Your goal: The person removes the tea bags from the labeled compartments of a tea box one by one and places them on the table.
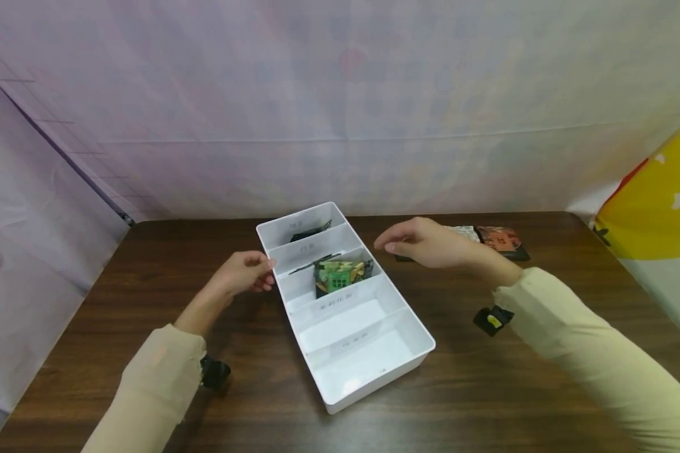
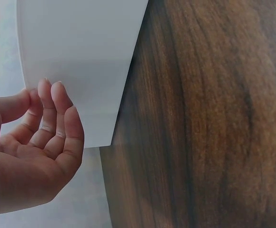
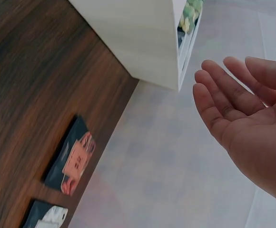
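Note:
A long white divided box [image 1: 368,368] lies at a slant on the dark wooden table, with marks on its dividers. My left hand [image 1: 242,274] pinches its left rim between thumb and forefinger; the other fingers curve loosely beside the outer wall [image 2: 81,71]. A packet with a green label [image 1: 340,278] leans in a middle compartment. Dark packets [image 1: 308,233] show in the far compartment. Above the right side of the box hovers my right hand [image 1: 430,242], its fingers relaxed and bent slightly, holding nothing in the right wrist view.
Behind my right hand, near the table's back edge, lie a black packet with a red-orange label [image 3: 76,161] and a black-and-white packet [image 3: 47,216]. A pale cloth [image 1: 345,113] hangs behind the table [image 1: 476,390]. Yellow fabric [image 1: 657,195] hangs at the right.

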Available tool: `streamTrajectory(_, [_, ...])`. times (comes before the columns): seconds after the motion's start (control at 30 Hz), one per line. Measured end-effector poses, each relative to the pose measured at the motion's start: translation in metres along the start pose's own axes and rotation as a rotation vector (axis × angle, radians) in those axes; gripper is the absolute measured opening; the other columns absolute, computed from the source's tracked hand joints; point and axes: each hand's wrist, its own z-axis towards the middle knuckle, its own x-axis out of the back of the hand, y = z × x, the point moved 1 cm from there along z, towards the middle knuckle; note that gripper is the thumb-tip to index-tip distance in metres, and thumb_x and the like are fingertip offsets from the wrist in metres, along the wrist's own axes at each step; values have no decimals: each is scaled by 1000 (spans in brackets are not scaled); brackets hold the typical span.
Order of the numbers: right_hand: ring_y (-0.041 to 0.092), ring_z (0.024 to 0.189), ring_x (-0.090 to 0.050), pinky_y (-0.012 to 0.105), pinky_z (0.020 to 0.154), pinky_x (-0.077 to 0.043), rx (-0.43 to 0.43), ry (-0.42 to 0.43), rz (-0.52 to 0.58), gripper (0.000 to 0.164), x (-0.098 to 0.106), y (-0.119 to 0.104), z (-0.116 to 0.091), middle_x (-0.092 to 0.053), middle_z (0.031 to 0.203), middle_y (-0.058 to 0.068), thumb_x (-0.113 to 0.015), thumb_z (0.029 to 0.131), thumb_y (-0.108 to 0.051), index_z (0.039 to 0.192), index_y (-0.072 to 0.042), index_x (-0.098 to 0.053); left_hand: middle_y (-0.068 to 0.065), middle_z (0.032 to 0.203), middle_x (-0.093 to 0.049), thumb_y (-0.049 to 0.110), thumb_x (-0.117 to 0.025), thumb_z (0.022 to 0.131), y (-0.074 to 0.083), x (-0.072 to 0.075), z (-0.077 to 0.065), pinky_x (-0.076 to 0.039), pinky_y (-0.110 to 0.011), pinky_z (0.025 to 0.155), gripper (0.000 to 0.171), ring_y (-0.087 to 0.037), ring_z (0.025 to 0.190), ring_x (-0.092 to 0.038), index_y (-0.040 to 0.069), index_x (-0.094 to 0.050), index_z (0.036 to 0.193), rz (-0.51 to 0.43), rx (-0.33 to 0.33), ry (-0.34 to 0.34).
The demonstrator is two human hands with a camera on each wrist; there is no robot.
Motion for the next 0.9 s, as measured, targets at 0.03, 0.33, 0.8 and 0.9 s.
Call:
streamTrajectory(0.03, [20,93,-57,38,77,-47,3,-6,0,21,-2,-1,1,-62,110,10,-50,94,-8,110,-4,-63,-2,64,-57,11,-49,95,0,0,0,-49,-30,62,16,-9,58,-57,-3,-52,87,-1,-3,-1])
streamTrajectory(0.33, [17,85,-56,33,72,-46,72,-22,0,19,-15,-4,9,-65,104,11,-54,89,0,104,-1,-65,-1,62,-56,10,-49,95,-2,0,1,-48,-28,58,16,-9,56,-56,-1,-52,83,-13,-12,-1])
streamTrajectory(0.8, [29,109,-54,41,85,-46,91,-49,0,19,-29,-2,15,-59,115,16,-53,89,3,101,0,-67,-1,63,-56,11,-49,95,-1,0,1,-49,-29,60,16,-9,57,-57,-2,-52,86,-9,-1,-3])
streamTrajectory(0.9, [30,109,-53,41,85,-46,90,-47,-5,19,-31,-2,16,-59,115,17,-53,88,3,100,1,-67,-1,63,-56,11,-49,95,-1,0,1,-49,-28,60,16,-9,57,-56,-2,-52,86,-8,-3,-3])
